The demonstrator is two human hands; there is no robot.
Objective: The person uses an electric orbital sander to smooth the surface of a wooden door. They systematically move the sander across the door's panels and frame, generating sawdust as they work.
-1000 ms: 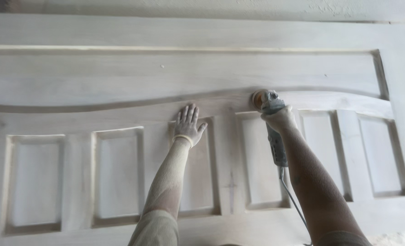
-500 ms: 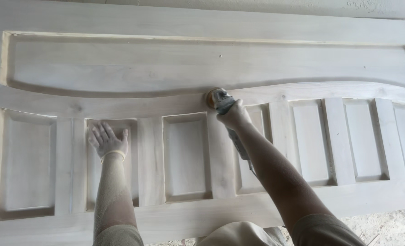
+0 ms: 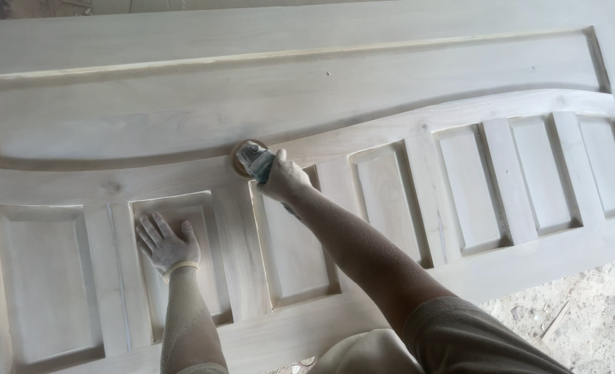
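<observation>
Right hand [image 3: 283, 176]: gripped sander [image 3: 251, 158] on curved rail.
Left hand [image 3: 163, 242]: open, flat on door [image 3: 390, 62].
Progress: door pale, evenly smooth; remainder unclear.

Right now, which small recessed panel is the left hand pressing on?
The second panel from the left; the left hand lies flat inside it, the others are bare.
</observation>
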